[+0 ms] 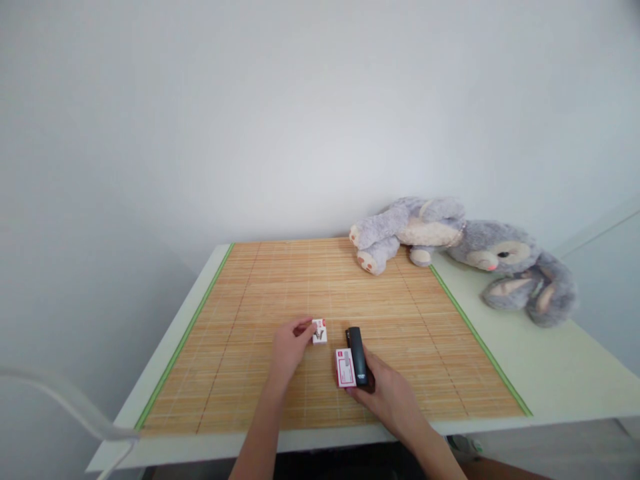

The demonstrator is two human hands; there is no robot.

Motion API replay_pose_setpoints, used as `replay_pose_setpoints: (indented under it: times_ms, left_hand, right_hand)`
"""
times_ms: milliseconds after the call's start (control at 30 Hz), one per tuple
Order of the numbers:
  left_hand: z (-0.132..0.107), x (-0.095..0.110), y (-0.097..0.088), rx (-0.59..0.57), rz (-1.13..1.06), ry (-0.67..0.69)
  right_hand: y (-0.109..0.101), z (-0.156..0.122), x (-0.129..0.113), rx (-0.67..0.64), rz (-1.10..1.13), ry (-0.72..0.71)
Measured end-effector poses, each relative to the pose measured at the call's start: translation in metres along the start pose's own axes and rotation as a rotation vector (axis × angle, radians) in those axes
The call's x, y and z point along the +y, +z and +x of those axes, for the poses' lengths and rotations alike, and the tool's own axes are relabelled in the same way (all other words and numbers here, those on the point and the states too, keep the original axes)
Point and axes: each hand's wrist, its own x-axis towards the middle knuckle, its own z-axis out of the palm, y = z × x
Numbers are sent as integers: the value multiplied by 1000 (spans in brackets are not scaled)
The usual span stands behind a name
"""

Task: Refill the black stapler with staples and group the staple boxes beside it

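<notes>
My left hand [289, 350] pinches a small white box with red print [319, 331] on the bamboo mat [250, 300]. My right hand [390, 395] lies on the mat with its fingers closed round the near end of a black stapler [359, 355]. A white and pink staple box [345, 367] lies flat just left of the stapler, touching it and close to my right fingers. The two hands are a short way apart near the mat's front middle.
A grey plush rabbit [465, 250] lies on its side at the back right, partly on the mat and partly on the pale table [550, 360]. A white wall stands behind. A clear curved bar [65, 407] shows at lower left.
</notes>
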Motion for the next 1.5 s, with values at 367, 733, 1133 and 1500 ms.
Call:
replay_pose_setpoints:
  times_ms: [367, 733, 1133, 1500]
  left_hand:
    - [-30, 24, 55, -4, -54, 87]
    - [-97, 23, 83, 161, -196, 4]
    - [-98, 60, 213, -32, -385, -7]
    - [-97, 84, 258, -189, -204, 38]
  right_hand:
    - [-5, 3, -4, -12, 0, -20]
    - [-2, 3, -2, -21, -5, 1]
    - [-83, 5, 81, -70, -71, 35]
    - [-140, -10, 146, -62, -93, 127]
